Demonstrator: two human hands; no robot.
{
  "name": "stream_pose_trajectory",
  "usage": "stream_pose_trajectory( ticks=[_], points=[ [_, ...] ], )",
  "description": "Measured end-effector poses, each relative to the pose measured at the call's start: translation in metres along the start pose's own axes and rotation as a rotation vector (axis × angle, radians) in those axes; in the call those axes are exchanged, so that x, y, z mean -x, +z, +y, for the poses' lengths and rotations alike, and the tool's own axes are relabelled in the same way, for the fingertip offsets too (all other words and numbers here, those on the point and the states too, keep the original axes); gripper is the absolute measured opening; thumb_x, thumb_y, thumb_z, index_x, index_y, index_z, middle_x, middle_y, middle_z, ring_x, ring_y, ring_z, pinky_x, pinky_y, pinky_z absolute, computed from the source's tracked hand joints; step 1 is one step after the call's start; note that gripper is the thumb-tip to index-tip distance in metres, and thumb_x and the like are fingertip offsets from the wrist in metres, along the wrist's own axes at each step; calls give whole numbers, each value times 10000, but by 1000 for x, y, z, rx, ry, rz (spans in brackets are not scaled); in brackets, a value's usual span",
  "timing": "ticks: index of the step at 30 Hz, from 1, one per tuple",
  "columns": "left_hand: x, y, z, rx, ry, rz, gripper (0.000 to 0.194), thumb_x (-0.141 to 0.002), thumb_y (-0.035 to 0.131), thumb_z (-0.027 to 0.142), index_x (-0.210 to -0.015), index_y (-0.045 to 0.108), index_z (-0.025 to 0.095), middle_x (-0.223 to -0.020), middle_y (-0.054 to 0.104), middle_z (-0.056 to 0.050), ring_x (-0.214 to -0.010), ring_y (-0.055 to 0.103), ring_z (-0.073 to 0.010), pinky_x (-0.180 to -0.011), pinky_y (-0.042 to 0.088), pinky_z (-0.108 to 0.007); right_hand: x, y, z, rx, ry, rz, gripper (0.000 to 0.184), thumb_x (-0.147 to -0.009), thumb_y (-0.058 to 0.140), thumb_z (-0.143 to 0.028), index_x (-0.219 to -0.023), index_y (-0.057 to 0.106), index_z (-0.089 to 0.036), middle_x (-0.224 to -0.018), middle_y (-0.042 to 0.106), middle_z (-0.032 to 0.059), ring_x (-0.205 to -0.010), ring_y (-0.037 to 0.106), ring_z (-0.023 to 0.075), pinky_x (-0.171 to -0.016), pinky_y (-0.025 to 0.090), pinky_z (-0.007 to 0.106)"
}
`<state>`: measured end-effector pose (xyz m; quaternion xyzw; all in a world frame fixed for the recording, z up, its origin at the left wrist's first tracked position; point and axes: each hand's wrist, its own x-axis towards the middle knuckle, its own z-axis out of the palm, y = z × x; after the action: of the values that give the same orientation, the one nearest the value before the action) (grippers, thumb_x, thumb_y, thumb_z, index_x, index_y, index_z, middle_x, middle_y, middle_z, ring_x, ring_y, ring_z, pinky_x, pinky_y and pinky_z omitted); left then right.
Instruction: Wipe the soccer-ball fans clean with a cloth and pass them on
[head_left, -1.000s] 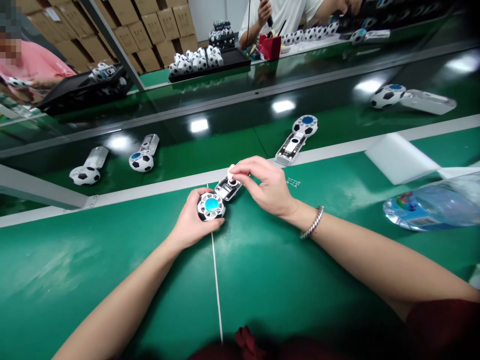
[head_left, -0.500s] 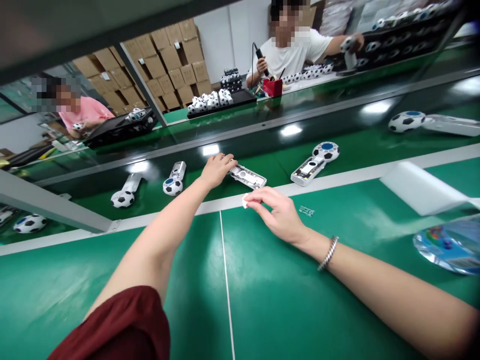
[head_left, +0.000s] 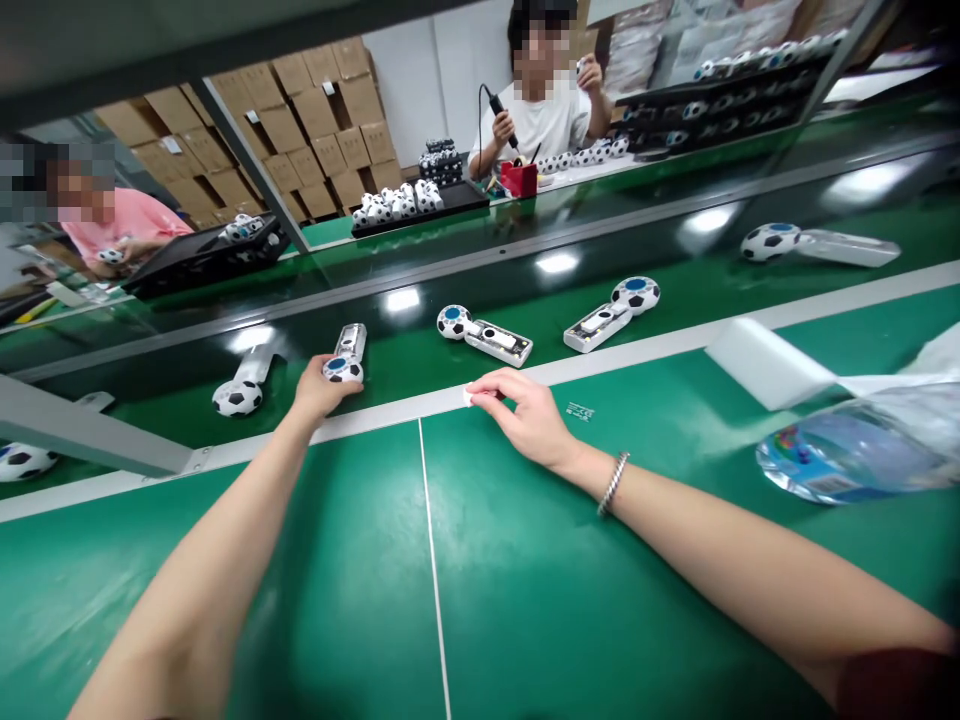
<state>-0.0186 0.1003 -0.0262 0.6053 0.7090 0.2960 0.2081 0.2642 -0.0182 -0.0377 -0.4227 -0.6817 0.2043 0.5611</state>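
On the green conveyor, my left hand (head_left: pixel 316 392) is closed around the ball end of a white device with a soccer-ball head (head_left: pixel 343 369); the device's open handle points away from me. My right hand (head_left: pixel 529 415) pinches a small white piece (head_left: pixel 469 397) between thumb and fingertips, just over the pale belt edge. Beyond it lies another soccer-ball device (head_left: pixel 499 342), its handle open with inner parts showing. To the right of that rests a similar open device (head_left: pixel 600 325). A further one (head_left: pixel 238 397) lies left of my left hand.
A metal post (head_left: pixel 90 425) rises at the left. On the right of the green table (head_left: pixel 360 560) are a white foam sheet (head_left: pixel 769 365) and a clear bottle (head_left: pixel 847 455). A small printed label (head_left: pixel 580 411) lies near my right hand. Two people sit across the belt.
My left hand has left the middle device and moved left to take hold of another by its ball end. My right hand still pinches the white piece. The view has shifted slightly.
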Motion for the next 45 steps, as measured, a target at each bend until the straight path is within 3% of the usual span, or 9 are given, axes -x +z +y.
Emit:
stream_pose_trajectory(
  ticks=[3, 7, 9, 12, 21, 27, 33, 40, 45],
  points=[
    [41, 8, 7, 116, 98, -71, 622, -478, 707, 235, -1055, 480, 185, -883, 573, -32, -720, 551, -169, -635, 445, -277, 3, -1, -4, 2, -27, -17, 111, -822, 562, -216, -841, 660, -167, -827, 652, 40, -758, 601, 124, -700, 508, 270],
    [111, 14, 28, 226, 235, -428, 614, -540, 596, 151, -1128, 426, 204, -915, 562, -13, -629, 512, -114, -557, 415, -224, 6, -1, -10, 42, -111, -81, 99, -830, 553, -188, -834, 651, -176, -829, 661, 35, -815, 606, 134, -768, 505, 292],
    [136, 15, 34, 203, 316, -526, 611, -552, 547, 121, -1144, 429, 214, -1008, 553, -31, -705, 538, -134, -613, 436, -242, 8, 0, -13, 70, -156, -119, 93, -830, 554, -188, -848, 644, -182, -859, 662, 39, -849, 605, 141, -805, 501, 312],
    [154, 17, 37, 171, 386, -556, 621, -543, 518, 96, -1147, 439, 217, -1129, 521, -54, -896, 551, -194, -756, 452, -296, 14, 2, -17, 79, -225, -184, 114, -846, 529, -183, -883, 636, -185, -880, 660, 45, -870, 598, 143, -816, 501, 318],
    [159, 22, 38, 131, 442, -543, 619, -544, 519, 75, -1136, 433, 233, -1139, 507, -32, -1023, 510, -229, -890, 411, -343, 26, 19, -27, 147, -514, -357, 129, -869, 489, -187, -856, 617, -172, -869, 667, 46, -819, 587, 148, -730, 486, 305],
    [159, 21, 39, 118, 414, -550, 608, -541, 532, 80, -1123, 434, 224, -1117, 525, -36, -988, 520, -231, -844, 426, -329, 24, 17, -24, 205, -431, -358, 140, -876, 478, -204, -859, 614, -175, -887, 656, 54, -822, 567, 151, -749, 470, 315],
    [158, 19, 38, 105, 439, -550, 604, -553, 527, 81, -1132, 429, 221, -1131, 516, -37, -988, 520, -225, -837, 428, -321, 28, 19, -27, 218, -537, -370, 146, -875, 475, -176, -835, 615, -164, -852, 670, 47, -809, 585, 151, -698, 466, 303],
    [158, 18, 40, 72, 452, -580, 595, -589, 544, 100, -1155, 402, 215, -1161, 502, -46, -1034, 508, -224, -880, 418, -347, 15, 13, -26, 166, -386, -154, 114, -858, 512, -172, -877, 624, -174, -876, 663, 49, -849, 596, 146, -773, 491, 306],
    [151, 13, 50, -63, 394, -543, 595, -586, 676, 290, -1113, 415, 202, -1116, 518, -57, -954, 540, -220, -806, 460, -346, 7, -1, -25, 122, -275, -46, 88, -830, 556, -161, -880, 629, -169, -866, 651, 55, -843, 598, 138, -794, 499, 298]
  ],
)
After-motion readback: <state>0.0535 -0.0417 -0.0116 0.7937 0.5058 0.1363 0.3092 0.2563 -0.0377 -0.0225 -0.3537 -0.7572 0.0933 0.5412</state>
